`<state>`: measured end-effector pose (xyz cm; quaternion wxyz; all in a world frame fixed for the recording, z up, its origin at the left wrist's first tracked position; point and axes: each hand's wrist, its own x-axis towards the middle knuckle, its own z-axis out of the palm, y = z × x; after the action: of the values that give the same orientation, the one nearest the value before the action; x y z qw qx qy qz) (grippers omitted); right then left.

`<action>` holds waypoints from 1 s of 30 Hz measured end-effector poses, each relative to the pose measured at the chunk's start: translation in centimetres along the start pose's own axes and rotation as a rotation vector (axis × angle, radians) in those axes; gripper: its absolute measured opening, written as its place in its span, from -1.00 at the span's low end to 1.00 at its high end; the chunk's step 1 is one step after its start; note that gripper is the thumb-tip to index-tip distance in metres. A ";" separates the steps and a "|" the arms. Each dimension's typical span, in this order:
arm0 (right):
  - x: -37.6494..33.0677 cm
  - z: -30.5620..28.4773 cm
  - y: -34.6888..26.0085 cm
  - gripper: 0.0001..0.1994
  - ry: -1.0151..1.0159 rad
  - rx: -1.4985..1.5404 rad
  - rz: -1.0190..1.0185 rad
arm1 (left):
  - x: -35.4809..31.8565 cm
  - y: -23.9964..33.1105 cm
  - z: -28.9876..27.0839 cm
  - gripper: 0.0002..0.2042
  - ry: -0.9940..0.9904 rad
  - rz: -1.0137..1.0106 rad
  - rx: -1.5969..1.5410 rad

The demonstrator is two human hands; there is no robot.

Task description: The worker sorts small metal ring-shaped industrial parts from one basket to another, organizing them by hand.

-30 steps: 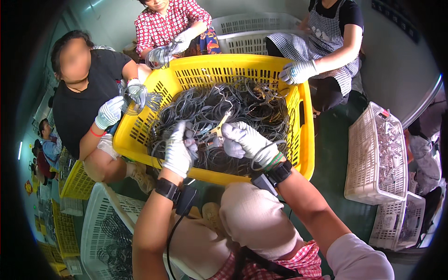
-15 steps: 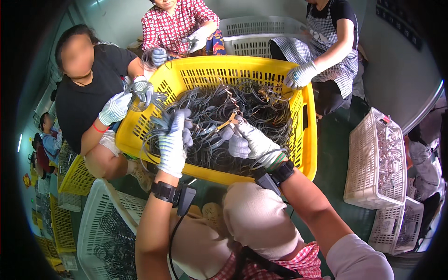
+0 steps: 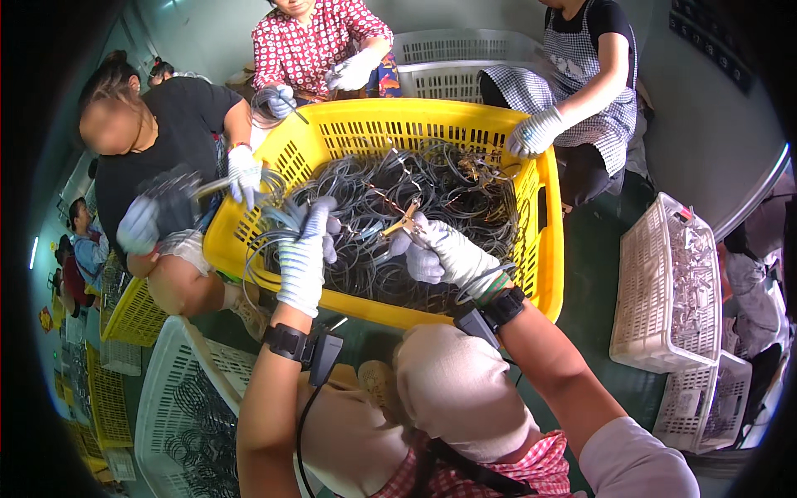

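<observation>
My left hand (image 3: pixel 305 253), in a striped white-and-grey glove, is closed round a bundle of grey cable (image 3: pixel 284 217) over the left part of a yellow crate (image 3: pixel 390 312). Loops of it hang beside the wrist. My right hand (image 3: pixel 444 256), gloved alike, pinches an orange forked piece (image 3: pixel 402 224) with a shiny metal end; its exact kind is unclear. Close to that piece lies a short blue-grey end (image 3: pixel 371 231). Below both hands, tangled dark coiled cables (image 3: pixel 374 274) fill the crate, some with thin brown and white wires showing.
Gloved co-workers sit round the crate; one hand (image 3: pixel 535 133) rests on its right rim. Another co-worker at left handles cable coils. A white crate of coils (image 3: pixel 193 324) stands at my lower left. White baskets of small pale parts (image 3: pixel 664 282) stand at right.
My hands stay nearly in place; the orange piece has shifted slightly left and down. The co-worker at left has leaned over and lowered a blurred hand with cables, away from the crate.
</observation>
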<state>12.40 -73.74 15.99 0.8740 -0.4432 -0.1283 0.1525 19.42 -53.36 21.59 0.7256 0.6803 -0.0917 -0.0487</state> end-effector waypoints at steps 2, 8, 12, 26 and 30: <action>0.2 -0.4 0.0 -0.47 0.035 -0.028 -0.101 | 0.1 -0.1 0.4 -0.76 0.113 -0.014 -0.128; 0.7 -1.1 0.0 -0.50 0.120 0.069 -0.105 | -0.6 -0.5 0.5 -0.66 -0.084 -0.087 -0.092; 1.0 -0.8 -0.2 -0.50 0.161 0.127 -0.129 | -0.9 -1.5 1.5 -0.72 -0.183 -0.083 -0.190; 1.2 -0.8 0.1 -0.79 0.301 -0.053 -0.159 | -2.4 -1.1 1.7 -0.73 -0.800 -0.162 0.347; 0.8 -0.5 -0.1 -0.76 0.074 0.014 -0.096 | -2.9 0.1 2.7 -0.69 -0.897 -0.105 0.487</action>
<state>13.35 -73.87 15.90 0.8875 -0.4357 -0.1160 0.0946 15.98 -55.45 21.66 0.4319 0.7454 -0.3685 -0.3495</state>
